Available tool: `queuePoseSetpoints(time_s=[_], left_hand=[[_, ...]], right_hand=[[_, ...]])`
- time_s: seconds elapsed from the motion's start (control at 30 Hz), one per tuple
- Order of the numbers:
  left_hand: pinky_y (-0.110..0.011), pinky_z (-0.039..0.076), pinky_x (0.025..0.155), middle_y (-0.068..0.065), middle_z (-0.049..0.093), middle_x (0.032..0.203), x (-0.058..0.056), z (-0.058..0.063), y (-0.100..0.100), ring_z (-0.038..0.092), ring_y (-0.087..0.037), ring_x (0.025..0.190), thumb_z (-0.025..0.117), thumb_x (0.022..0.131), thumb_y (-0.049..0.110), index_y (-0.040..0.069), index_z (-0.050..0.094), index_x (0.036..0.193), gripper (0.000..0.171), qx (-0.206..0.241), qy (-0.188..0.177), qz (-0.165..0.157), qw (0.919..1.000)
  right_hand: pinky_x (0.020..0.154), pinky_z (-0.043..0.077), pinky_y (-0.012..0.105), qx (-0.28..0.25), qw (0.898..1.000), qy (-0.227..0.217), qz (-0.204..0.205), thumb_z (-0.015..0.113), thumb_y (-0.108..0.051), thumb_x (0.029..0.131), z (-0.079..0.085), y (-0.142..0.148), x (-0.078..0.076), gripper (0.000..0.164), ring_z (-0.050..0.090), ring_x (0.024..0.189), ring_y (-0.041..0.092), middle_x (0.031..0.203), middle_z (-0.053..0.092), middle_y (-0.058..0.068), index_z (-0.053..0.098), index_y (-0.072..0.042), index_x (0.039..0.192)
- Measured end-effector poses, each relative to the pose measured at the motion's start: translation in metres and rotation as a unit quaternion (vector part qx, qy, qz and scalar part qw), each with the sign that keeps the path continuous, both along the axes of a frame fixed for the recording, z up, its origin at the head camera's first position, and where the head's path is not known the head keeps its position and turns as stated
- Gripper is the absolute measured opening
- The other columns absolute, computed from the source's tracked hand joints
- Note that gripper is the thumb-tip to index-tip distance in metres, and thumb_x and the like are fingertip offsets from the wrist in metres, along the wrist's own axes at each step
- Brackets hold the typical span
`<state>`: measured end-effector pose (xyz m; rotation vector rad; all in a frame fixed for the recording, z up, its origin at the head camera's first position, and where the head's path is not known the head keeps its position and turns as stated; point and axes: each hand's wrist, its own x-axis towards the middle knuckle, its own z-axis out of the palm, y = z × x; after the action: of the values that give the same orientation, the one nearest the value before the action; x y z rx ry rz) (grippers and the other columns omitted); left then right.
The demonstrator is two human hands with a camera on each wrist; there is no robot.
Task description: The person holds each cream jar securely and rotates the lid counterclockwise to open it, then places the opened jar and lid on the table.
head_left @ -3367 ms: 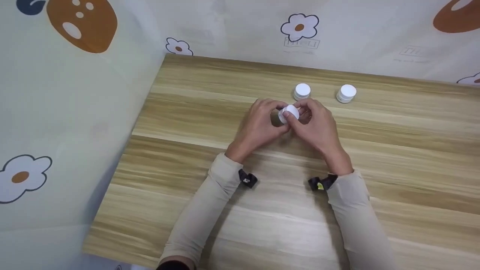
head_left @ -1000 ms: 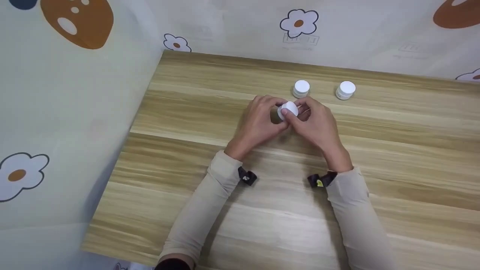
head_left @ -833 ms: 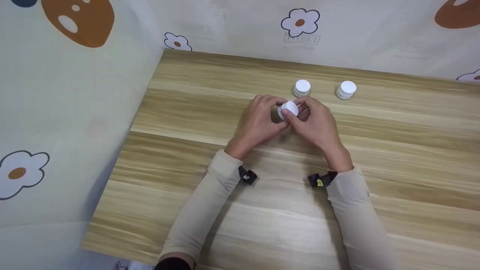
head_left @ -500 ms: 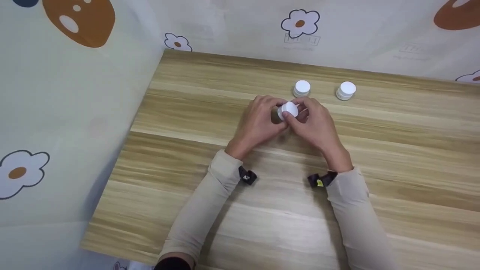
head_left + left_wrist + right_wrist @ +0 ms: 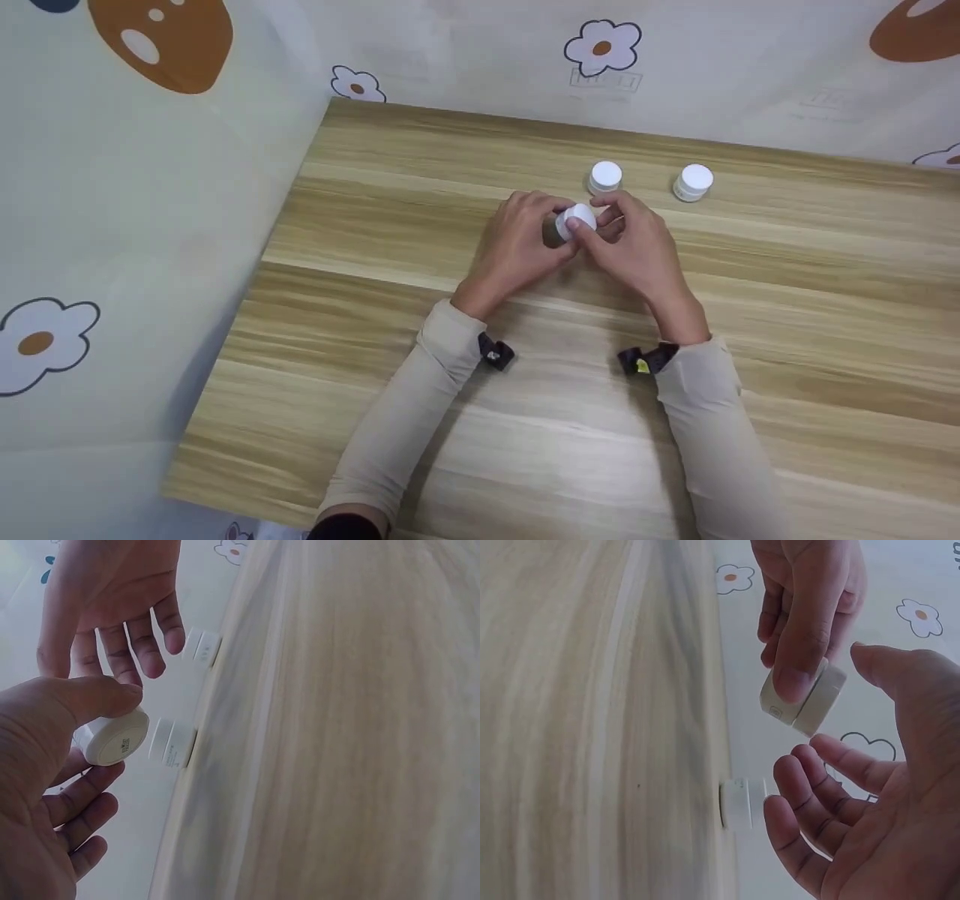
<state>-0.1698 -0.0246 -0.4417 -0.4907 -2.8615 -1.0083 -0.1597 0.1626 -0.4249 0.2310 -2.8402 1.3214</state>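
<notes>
A small white screw-top jar [image 5: 582,217] is held above the table between my two hands. My left hand [image 5: 517,244] pinches its body between thumb and fingers, as the left wrist view shows, with the printed base [image 5: 122,744] facing that camera. In the right wrist view the jar's lid [image 5: 823,699] points toward my right hand [image 5: 637,247]. The right thumb and loosely bent fingers spread around the lid, with a small gap at the thumb; the index fingertip [image 5: 821,744] lies very close to the lid's edge.
Two more white jars stand upright with lids on toward the back of the wooden table [image 5: 420,187]: a nearer-to-hands jar [image 5: 605,177] and a right-hand jar [image 5: 693,182]. A patterned cloth wall [image 5: 472,52] borders the table's back and left.
The right fingers have loosened from the lid and shifted slightly right, the index finger lifting away. The left hand keeps its hold on the jar, and the two standing jars stay put.
</notes>
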Motion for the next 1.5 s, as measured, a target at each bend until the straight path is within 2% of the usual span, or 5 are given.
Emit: queuePoseSetpoints(time_s=[0.3,0.77,1.03,1.2,1.5], left_hand=[[-0.037,0.050,0.108,0.000,0.074,0.131,0.0001,0.0004,0.0000,0.062,-0.023,0.123,0.083,0.087,0.037,0.020,0.074,0.131,0.048,-0.010,-0.007,-0.001,0.9999],[-0.037,0.051,0.105,0.001,0.073,0.131,-0.0002,0.0003,-0.0013,0.061,-0.022,0.122,0.084,0.087,0.037,0.021,0.073,0.132,0.050,-0.011,-0.015,0.000,0.9998],[-0.038,0.050,0.107,0.001,0.073,0.132,-0.0004,-0.0005,-0.0026,0.062,-0.021,0.124,0.084,0.087,0.038,0.021,0.073,0.131,0.049,-0.002,-0.009,0.001,1.0000],[-0.038,0.049,0.110,0.001,0.072,0.135,-0.0003,0.0011,-0.0021,0.061,-0.021,0.128,0.083,0.088,0.040,0.021,0.073,0.132,0.049,-0.001,-0.011,0.001,0.9999],[-0.038,0.046,0.114,0.003,0.072,0.136,0.0018,0.0033,-0.0007,0.059,-0.020,0.132,0.083,0.089,0.040,0.023,0.071,0.134,0.050,0.003,-0.017,0.002,0.9999]], right_hand=[[0.077,0.048,0.032,0.037,0.999,-0.013,-0.013,0.069,-0.052,0.098,-0.0036,-0.0027,0.0005,0.046,0.067,0.085,0.021,0.092,0.076,0.013,0.071,-0.008,0.112],[0.084,0.052,0.036,0.015,1.000,0.001,0.024,0.072,-0.028,0.099,-0.0028,-0.0030,0.0005,0.037,0.069,0.094,0.030,0.107,0.071,0.019,0.070,0.000,0.124],[0.086,0.054,0.040,0.012,0.999,0.004,0.030,0.072,-0.029,0.099,-0.0017,-0.0023,0.0004,0.041,0.071,0.096,0.031,0.109,0.071,0.018,0.068,-0.002,0.130],[0.086,0.056,0.041,0.009,1.000,0.003,0.009,0.073,-0.039,0.098,-0.0020,-0.0014,-0.0003,0.050,0.074,0.097,0.030,0.108,0.074,0.017,0.066,-0.004,0.133],[0.076,0.052,0.032,0.011,0.999,0.022,-0.043,0.073,-0.051,0.096,-0.0051,-0.0022,0.0009,0.047,0.073,0.086,0.023,0.098,0.077,0.012,0.073,-0.007,0.114]])
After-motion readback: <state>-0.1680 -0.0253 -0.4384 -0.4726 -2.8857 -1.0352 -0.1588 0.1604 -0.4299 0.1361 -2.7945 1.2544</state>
